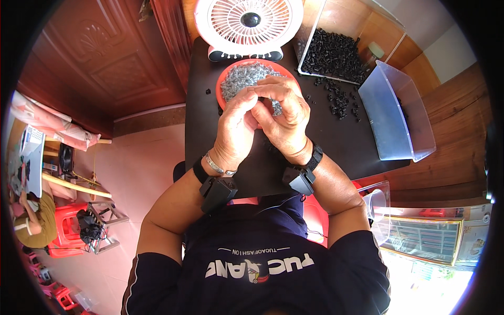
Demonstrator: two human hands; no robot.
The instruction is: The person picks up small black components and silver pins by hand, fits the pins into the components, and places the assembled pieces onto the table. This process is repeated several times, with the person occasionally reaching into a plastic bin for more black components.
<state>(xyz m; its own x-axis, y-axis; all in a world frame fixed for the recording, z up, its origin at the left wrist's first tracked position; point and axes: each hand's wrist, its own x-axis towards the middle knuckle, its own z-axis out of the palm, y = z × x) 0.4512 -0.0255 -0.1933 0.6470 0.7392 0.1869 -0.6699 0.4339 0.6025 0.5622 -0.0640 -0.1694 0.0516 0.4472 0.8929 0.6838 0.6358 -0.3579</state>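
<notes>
My left hand (pixel 236 123) and my right hand (pixel 286 116) meet over the near side of a round red bowl (pixel 222 72). Small silvery metal parts (pixel 242 79) fill the bowl, and some glint beneath my right fingers. My left fingers are pressed together, their tips touching the right hand. On the right, thumb and forefinger curl toward the left fingertips in a pinch. Whatever is held between them is hidden or too small to name. A band with a dark box sits on each wrist, and a silver bracelet (pixel 214 165) circles the left one.
A white fan (pixel 220 39) stands behind the bowl. Right of it, a clear bin (pixel 300 67) holds many small black parts (pixel 336 52), with more spilled on the dark table (pixel 336 142). A bluish plastic tub (pixel 386 115) lies tipped at the right edge. Another person (pixel 39 223) sits far left.
</notes>
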